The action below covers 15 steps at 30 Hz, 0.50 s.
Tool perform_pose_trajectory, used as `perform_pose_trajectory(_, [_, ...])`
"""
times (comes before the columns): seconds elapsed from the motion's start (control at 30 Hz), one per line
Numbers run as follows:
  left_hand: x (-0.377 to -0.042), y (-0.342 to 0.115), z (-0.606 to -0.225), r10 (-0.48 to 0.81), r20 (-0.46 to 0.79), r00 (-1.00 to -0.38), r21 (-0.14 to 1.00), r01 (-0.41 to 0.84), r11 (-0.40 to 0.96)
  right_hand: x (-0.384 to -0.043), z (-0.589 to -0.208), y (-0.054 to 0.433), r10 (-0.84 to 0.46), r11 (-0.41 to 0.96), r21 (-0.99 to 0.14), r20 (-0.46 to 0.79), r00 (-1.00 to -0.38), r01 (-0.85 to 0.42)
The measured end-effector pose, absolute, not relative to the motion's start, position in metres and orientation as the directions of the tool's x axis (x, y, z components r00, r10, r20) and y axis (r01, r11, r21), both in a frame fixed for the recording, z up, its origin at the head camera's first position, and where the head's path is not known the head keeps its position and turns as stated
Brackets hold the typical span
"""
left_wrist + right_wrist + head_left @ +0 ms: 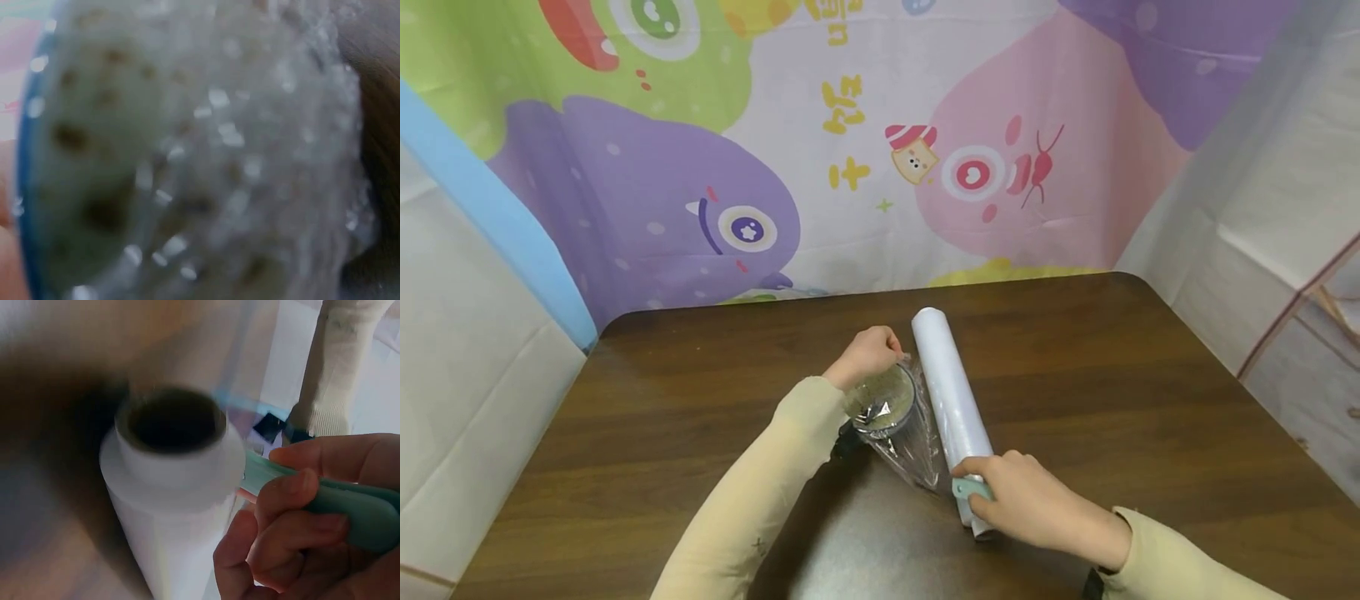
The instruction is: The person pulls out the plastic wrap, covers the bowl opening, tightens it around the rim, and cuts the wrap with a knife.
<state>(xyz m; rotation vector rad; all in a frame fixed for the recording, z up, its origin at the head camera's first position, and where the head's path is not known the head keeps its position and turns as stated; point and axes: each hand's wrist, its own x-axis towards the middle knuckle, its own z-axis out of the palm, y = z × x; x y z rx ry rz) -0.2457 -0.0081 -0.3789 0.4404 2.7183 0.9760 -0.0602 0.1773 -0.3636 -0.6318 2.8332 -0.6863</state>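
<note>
A bowl (880, 398) with a blue rim and a greenish, brown-spotted inside stands mid-table under crinkled clear plastic wrap (917, 450). My left hand (868, 354) is at its far rim, pinching the wrap's edge between thumb and fingers. The left wrist view is filled by the blurred wrap (250, 162) over the bowl. Just right of the bowl lies a long white roll of plastic wrap (951, 392). My right hand (1030, 504) grips a small mint-green tool (353, 509) beside the roll's near end; the fingers hide part of it.
The dark wooden table (1112, 375) runs back to a printed cartoon curtain (850, 233). Pale cloth walls (1285, 225) stand at both sides. The roll's hollow core end (172, 425) faces the right wrist camera.
</note>
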Motion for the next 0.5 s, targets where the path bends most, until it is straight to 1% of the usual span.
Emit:
perform_pose_trajectory(0.23, [-0.248, -0.011, -0.382, 0.348, -0.103, -0.932, 0.657, 0.199, 0.727, -0.044, -0.367, 0.18, -0.427, 0.817, -0.427, 0.003, -0.904, -0.387])
perform_pose_trajectory(0.5, [-0.247, -0.012, -0.384, 0.376, -0.112, -0.92, 0.661, 0.214, 0.719, -0.023, -0.37, 0.186, -0.43, 0.818, -0.437, -0.031, -0.902, -0.375])
